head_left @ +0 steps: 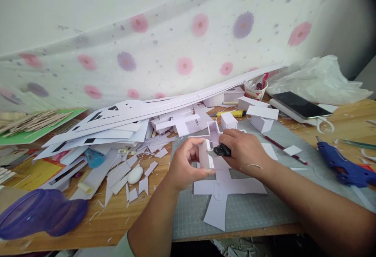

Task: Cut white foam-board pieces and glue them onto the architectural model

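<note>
My left hand (186, 163) grips a small white foam-board box (205, 154) between thumb and fingers, its side turned toward my other hand. In my right hand (242, 147) is a black-handled utility knife (221, 151), its blade at the box's right edge. Below them lies a white cross-shaped cutout (220, 194) with flared arms, flat on the grey cutting mat (188, 218). Just behind the hands stands another open white box piece (214, 131), partly hidden by them.
Several white boxes (262, 123), a yellow utility knife (232, 113) and a pencil (286, 149) lie behind. A blue glue gun (342, 165) and a phone (301, 105) are on the right. White sheets (111, 131), scraps and a purple container (41, 212) fill the left.
</note>
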